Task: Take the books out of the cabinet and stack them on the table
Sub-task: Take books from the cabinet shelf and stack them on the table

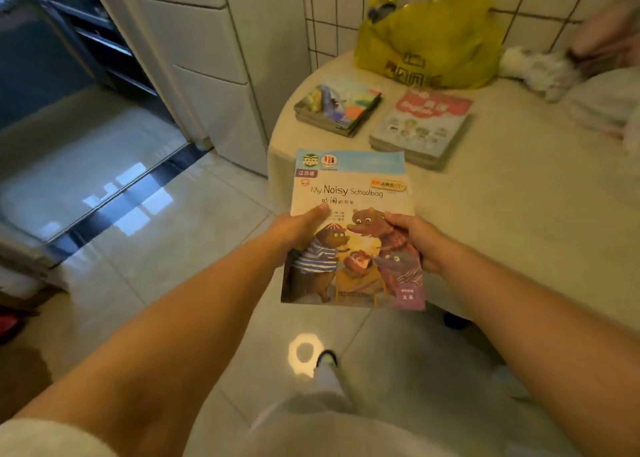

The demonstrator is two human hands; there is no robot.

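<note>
The person holds a picture book titled "My Noisy Schoolbag" in both hands, at the centre of the view and over the near left edge of the round table. The left hand grips the book's left edge, thumb laid across the cover beside the title, the other fingers hidden beneath. The right hand grips the right edge, thumb on the cover over the drawn animals, the rest of the fingers curled out of sight under the book. The cover faces up, with its top edge pointing toward 12 o'clock and its lower part hanging over the tiled floor.

On the table, at about 12 o'clock from the held book, lies a small stack of books with a colourful cover on top. Just beside it, toward 1 o'clock, lies a second stack topped by a pale blue cover with a red band. The two stacks sit near each other but apart. Behind them, farther toward 1 o'clock and against the tiled wall, stands a yellow plastic bag.
</note>
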